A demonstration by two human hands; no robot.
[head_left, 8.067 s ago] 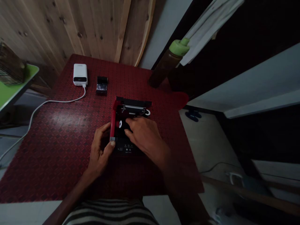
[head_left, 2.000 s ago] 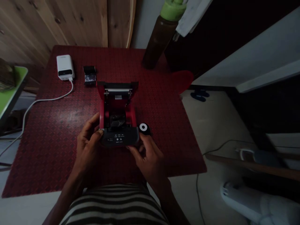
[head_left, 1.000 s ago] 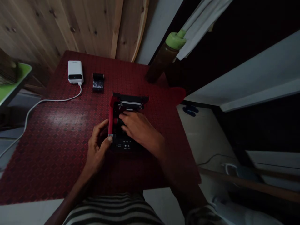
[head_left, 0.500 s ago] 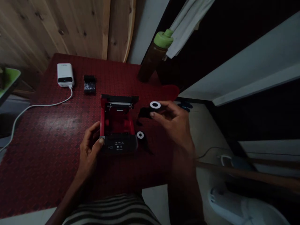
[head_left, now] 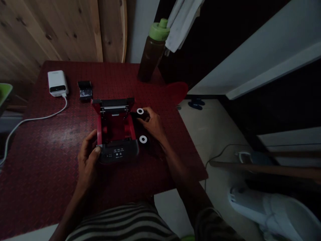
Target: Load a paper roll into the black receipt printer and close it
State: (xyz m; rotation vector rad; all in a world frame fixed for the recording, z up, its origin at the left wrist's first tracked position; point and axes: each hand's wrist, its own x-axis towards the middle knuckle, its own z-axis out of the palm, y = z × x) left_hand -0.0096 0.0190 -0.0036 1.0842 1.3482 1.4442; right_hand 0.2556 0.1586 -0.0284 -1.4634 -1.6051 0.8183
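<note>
A small red and black printer point(head_left: 118, 151) stands on the table with its lid raised and its red inner bay exposed. My left hand point(head_left: 88, 157) grips its front left corner, thumb on top. Beside the printer's right side, my right hand point(head_left: 152, 122) is closed on a black roll with a white ring-shaped end point(head_left: 139, 111). Whether this roll touches the table I cannot tell. A second black roll with a white end point(head_left: 143, 139) lies nearer me, by the printer's front right corner.
The table has a dark red patterned top point(head_left: 50, 160). A white power bank point(head_left: 57, 82) with a white cable lies at the back left, near a black roll with shiny film point(head_left: 85, 91). A green-capped bottle point(head_left: 150, 53) stands at the back. Blue slippers point(head_left: 196, 104) are on the floor.
My right hand has moved left with the roll, down beside the printer. The left hand keeps its hold. The whole view has shifted somewhat.
</note>
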